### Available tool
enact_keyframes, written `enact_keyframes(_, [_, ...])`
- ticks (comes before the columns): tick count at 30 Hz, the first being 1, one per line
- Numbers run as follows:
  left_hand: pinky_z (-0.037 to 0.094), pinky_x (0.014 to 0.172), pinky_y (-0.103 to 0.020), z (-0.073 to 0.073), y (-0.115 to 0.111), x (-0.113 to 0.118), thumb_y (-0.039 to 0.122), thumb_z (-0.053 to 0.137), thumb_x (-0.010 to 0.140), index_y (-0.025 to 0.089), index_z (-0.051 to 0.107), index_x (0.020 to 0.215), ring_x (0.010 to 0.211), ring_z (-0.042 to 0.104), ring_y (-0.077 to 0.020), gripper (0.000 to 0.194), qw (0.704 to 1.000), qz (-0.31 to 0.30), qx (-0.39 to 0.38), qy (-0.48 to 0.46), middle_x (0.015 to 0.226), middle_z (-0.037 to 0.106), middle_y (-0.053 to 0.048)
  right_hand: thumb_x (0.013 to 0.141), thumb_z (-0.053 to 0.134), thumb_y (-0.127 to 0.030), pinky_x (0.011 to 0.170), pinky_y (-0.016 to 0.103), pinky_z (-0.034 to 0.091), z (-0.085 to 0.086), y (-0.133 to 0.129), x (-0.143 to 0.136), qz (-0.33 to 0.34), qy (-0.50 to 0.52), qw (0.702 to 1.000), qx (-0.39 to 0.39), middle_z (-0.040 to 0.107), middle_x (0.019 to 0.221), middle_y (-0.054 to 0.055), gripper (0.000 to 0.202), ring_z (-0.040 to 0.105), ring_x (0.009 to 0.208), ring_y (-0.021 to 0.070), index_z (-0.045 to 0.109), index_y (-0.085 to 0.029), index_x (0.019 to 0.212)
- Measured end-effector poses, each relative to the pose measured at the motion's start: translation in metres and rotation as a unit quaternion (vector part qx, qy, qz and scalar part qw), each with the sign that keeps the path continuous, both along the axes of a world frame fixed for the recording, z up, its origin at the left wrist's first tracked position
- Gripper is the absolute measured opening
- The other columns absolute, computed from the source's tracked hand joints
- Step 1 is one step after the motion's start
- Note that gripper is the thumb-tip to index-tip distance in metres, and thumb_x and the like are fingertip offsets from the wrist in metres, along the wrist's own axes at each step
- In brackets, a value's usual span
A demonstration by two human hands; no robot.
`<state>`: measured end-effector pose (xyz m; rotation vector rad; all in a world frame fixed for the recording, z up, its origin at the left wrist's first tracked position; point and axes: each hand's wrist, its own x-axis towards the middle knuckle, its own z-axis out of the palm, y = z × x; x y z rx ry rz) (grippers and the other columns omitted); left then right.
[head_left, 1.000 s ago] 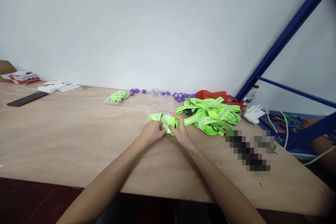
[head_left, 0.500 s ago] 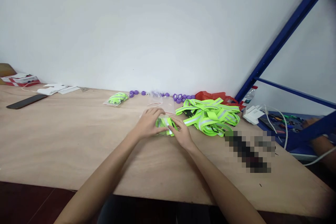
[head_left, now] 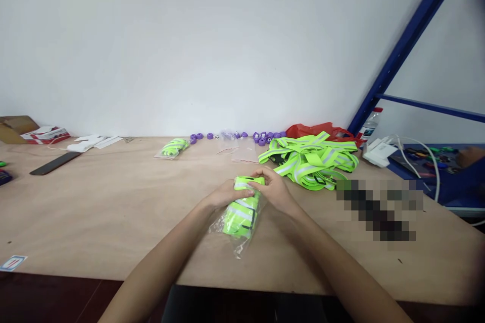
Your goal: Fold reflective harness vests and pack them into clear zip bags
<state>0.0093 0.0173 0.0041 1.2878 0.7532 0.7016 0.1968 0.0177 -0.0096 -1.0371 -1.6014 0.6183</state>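
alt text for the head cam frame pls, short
Both hands, left hand and right hand, grip the top of a folded neon-green reflective band in a clear plastic bag over a wooden table. A pile of loose bands lies behind, to the right.

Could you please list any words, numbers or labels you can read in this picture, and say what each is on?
None can be read.
Sticker at the table's near edge: red mark, too small.
Red and white box: print blurred.
Bottle label: too small.
Pixelated patch: unreadable.
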Motion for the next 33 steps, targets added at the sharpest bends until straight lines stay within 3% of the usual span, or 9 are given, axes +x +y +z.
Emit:
enact_keyframes(4, [0.050, 0.067, -0.027, -0.004, -0.003, 0.008, 0.045, 0.088, 0.065, 0.012, 0.073, 0.097, 0.073, 0.067, -0.0190, 0.047, 0.996, 0.047, -0.067, -0.048, 0.088, 0.073, -0.010, 0.079, 0.072, -0.043, 0.066, 0.032, 0.051, 0.002, -0.003, 0.001, 0.004, 0.024, 0.999, -0.034, 0.071, 0.079, 0.003, 0.021, 0.063, 0.073, 0.0212, 0.071, -0.022, 0.080])
enact_keyframes(9, [0.052, 0.065, -0.028, -0.003, -0.003, 0.008, 0.041, 0.087, 0.066, 0.013, 0.074, 0.093, 0.069, 0.067, -0.0186, 0.041, 0.989, 0.096, -0.087, -0.070, 0.083, 0.074, -0.009, 0.091, 0.057, -0.045, 0.078, 0.037, 0.053, 0.012, -0.013, 0.001, 0.079, 0.020, 0.996, -0.037, 0.076, 0.090, 0.004, 0.028, 0.069, 0.087, 0.0251, 0.077, -0.024, 0.088])
enact_keyframes(15, [0.050, 0.066, -0.027, -0.001, -0.004, 0.004, 0.037, 0.085, 0.068, 0.013, 0.074, 0.093, 0.071, 0.067, -0.0187, 0.036, 0.990, 0.089, -0.074, -0.082, 0.085, 0.074, -0.008, 0.079, 0.074, -0.043, 0.091, 0.043, 0.051, 0.013, -0.010, 0.006, 0.079, -0.050, 0.996, 0.000, 0.075, 0.095, 0.005, 0.020, 0.067, 0.094, 0.0266, 0.078, -0.027, 0.091])
enact_keyframes(21, [0.050, 0.066, -0.027, 0.000, -0.002, 0.001, 0.039, 0.084, 0.072, 0.013, 0.075, 0.098, 0.072, 0.067, -0.0177, 0.038, 0.992, 0.075, -0.042, -0.088, 0.089, 0.074, -0.009, 0.074, 0.080, -0.044, 0.092, 0.042, 0.051, 0.015, -0.011, 0.013, 0.081, -0.069, 0.994, 0.011, 0.072, 0.102, 0.005, 0.033, 0.065, 0.100, 0.0264, 0.072, -0.025, 0.100])
enact_keyframes(25, [0.050, 0.067, -0.028, -0.004, 0.002, 0.002, 0.043, 0.085, 0.069, 0.013, 0.075, 0.098, 0.074, 0.067, -0.0187, 0.043, 0.989, 0.110, -0.019, -0.095, 0.092, 0.075, -0.009, 0.076, 0.078, -0.042, 0.085, 0.039, 0.053, 0.013, -0.008, 0.014, 0.087, -0.055, 0.994, 0.038, 0.070, 0.103, 0.006, 0.028, 0.063, 0.099, 0.0255, 0.071, -0.025, 0.097])
enact_keyframes(29, [0.048, 0.063, -0.026, -0.010, 0.006, 0.002, 0.048, 0.088, 0.062, 0.011, 0.076, 0.093, 0.068, 0.065, -0.0170, 0.049, 0.990, 0.120, -0.018, -0.071, 0.082, 0.073, -0.008, 0.078, 0.076, -0.041, 0.075, 0.035, 0.054, 0.010, -0.006, 0.013, 0.066, -0.019, 0.997, -0.023, 0.069, 0.096, 0.004, 0.028, 0.062, 0.080, 0.0200, 0.069, -0.024, 0.098])
enact_keyframes(33, [0.047, 0.060, -0.025, -0.013, 0.009, 0.001, 0.052, 0.087, 0.063, 0.011, 0.073, 0.083, 0.064, 0.064, -0.0163, 0.048, 0.988, 0.146, -0.012, -0.050, 0.076, 0.072, -0.006, 0.080, 0.072, -0.043, 0.072, 0.031, 0.051, 0.017, -0.009, 0.019, 0.079, -0.066, 0.994, -0.036, 0.064, 0.095, 0.004, 0.021, 0.059, 0.083, 0.0194, 0.067, -0.023, 0.085])
